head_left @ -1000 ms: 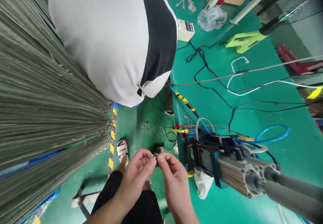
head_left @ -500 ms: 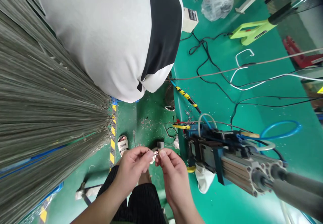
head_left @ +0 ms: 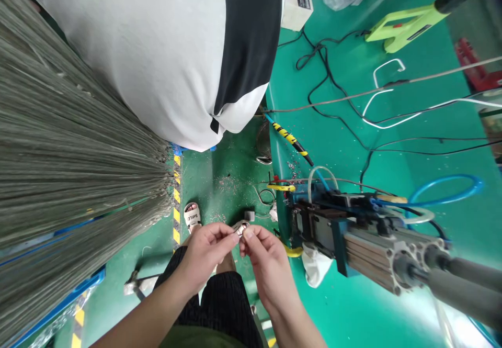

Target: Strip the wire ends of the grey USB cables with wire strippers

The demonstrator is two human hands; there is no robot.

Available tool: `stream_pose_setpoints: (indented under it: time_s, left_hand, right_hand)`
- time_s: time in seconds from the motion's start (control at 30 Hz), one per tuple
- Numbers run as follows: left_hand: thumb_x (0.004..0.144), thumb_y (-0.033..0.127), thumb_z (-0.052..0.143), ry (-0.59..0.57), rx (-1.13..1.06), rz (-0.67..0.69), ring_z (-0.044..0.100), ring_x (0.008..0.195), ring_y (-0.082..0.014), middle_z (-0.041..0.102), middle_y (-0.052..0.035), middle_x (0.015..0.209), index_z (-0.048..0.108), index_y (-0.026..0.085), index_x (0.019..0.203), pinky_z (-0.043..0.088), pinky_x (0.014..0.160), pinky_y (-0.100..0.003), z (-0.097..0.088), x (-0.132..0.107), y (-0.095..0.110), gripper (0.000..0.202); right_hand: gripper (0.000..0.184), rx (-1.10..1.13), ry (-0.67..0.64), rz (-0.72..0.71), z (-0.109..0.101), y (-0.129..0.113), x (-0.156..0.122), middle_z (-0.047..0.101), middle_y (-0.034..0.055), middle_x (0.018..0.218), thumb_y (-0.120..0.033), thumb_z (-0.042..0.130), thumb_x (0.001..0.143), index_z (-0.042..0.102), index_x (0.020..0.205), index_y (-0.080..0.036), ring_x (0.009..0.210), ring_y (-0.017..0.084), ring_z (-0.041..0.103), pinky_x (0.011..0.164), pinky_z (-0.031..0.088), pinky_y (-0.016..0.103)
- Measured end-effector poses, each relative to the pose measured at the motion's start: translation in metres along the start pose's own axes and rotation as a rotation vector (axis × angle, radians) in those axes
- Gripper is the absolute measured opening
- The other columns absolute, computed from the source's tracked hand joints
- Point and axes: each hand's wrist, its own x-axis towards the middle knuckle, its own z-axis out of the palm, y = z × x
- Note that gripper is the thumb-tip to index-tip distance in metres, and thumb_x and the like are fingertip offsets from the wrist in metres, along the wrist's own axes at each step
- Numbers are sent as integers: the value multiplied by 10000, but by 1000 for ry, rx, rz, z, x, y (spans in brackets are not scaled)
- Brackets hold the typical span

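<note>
Low in the middle of the head view, my left hand [head_left: 210, 251] is closed in a pinch, thumb against the forefinger. Facing it, my right hand [head_left: 269, 259] pinches in the same way, with the fingertips of both hands almost meeting. A thin dark strand seems to run between the two pinches; it is mostly hidden by the fingers and too small to make out well. Both hands are held in the air above my lap, left of the metal pneumatic press [head_left: 364, 254] on the green tabletop [head_left: 337, 316].
A dense bundle of grey wires [head_left: 98, 144] fills the left side. Ahead bulges a large white and black cloth [head_left: 157, 55]. Black cables [head_left: 329, 70], a white box [head_left: 296, 8], and a yellow-green handle [head_left: 408, 26] lie on the green tabletop. Scraps litter the floor [head_left: 231, 180].
The view has shifted slightly, so the surroundings sit a little higher. My hands keep the same pinch close together; less of the strand shows between them now.
</note>
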Motion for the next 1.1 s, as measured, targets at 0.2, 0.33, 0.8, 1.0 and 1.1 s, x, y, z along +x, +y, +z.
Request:
stream_pose_setpoints:
  time_s: [0.2, 0.33, 0.8, 1.0, 1.1]
  left_hand:
    - [762, 463, 682, -225, 27, -67, 276, 470, -70, 369, 72, 524, 600, 159, 671, 191, 440, -204, -9, 8, -6, 328]
    - [835, 464, 597, -227, 119, 4, 268, 464, -77, 333, 72, 473, 580, 158, 572, 211, 468, -222, -10, 7, -3, 404]
    - [791, 333, 635, 57, 156, 115, 554, 584, -136, 642, -8, 613, 667, 159, 666, 422, 564, -233, 5, 9, -11, 217]
    - [758, 316, 665, 103, 111, 78, 554, 549, -122, 625, 9, 567, 636, 156, 633, 424, 535, -219, 4, 13, -16, 205]
    - [775, 337, 646, 93, 81, 46, 602, 570, -143, 664, -14, 600, 635, 154, 653, 474, 580, -249, 6, 14, -17, 220]
  right_hand:
    - [218, -252, -67, -95, -11, 0, -1, 550, 6, 702, -382, 651, 838, 622, 753, -183, 676, 158, 477, 627, 397, 269]
    - [250, -213, -31, -40, -14, -3, -1, 554, -11, 659, -397, 689, 800, 621, 706, -176, 620, 135, 448, 598, 367, 256]
    - [276, 6, 56, 77, -11, 6, 2, 527, -14, 608, -420, 717, 752, 642, 716, -157, 558, 125, 452, 549, 373, 254]
    - [250, 6, 103, 45, -11, 16, 8, 526, -34, 574, -373, 741, 755, 632, 682, -161, 570, 111, 440, 579, 369, 235]
    - [248, 56, 49, 96, -10, 18, 10, 574, -6, 642, -393, 714, 778, 670, 759, -150, 592, 121, 482, 586, 407, 249]
